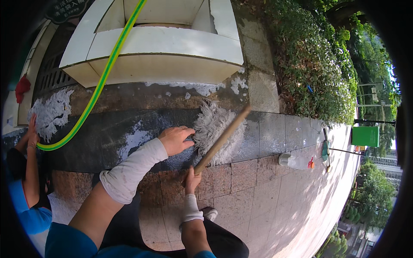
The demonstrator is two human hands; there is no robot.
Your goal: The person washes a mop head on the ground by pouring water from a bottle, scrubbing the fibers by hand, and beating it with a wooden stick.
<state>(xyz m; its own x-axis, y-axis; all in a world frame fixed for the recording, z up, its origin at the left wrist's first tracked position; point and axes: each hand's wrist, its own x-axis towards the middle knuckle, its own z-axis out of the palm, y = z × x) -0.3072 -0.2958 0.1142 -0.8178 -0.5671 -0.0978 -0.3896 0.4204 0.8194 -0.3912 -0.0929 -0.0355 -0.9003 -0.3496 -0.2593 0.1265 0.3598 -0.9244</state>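
Observation:
My right hand (192,179) grips the lower end of a wooden stick (222,138), which slants up to the right over a grey-white string mop head (211,129). The mop head lies on wet dark paving beside foam. Just left of it, my left hand (176,140) is held with its fingers apart and nothing in them. White sleeves cover both my forearms. Whether the stick is joined to the mop head cannot be told.
A co-worker at the left has hands at another mop head (53,113). A yellow-green hose (105,72) crosses a white tiled basin (155,42). At the right are a plastic bottle (294,161), bushes (316,74) and a green bin (365,136).

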